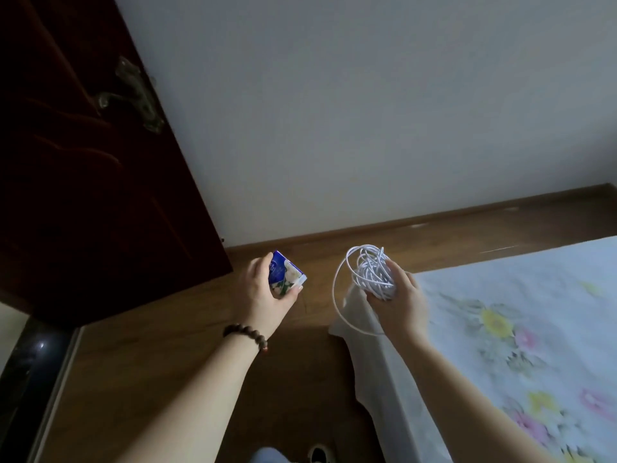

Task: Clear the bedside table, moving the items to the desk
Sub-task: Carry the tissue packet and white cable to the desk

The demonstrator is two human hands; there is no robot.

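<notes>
My left hand [262, 292] grips a small blue tissue pack [286, 274] with a white flower print, held out over the wooden floor. My right hand [400, 300] holds a bundle of coiled white cable [370, 272]; one loose loop hangs down to the left of the hand. A dark bead bracelet [245, 332] sits on my left wrist. Neither the bedside table nor the desk is in view.
A bed with a pale flowered sheet [517, 329] fills the right side, its corner just under my right hand. A dark red door [83, 178] with a metal handle stands open on the left. Wooden floor [167, 362] runs between them up to a white wall.
</notes>
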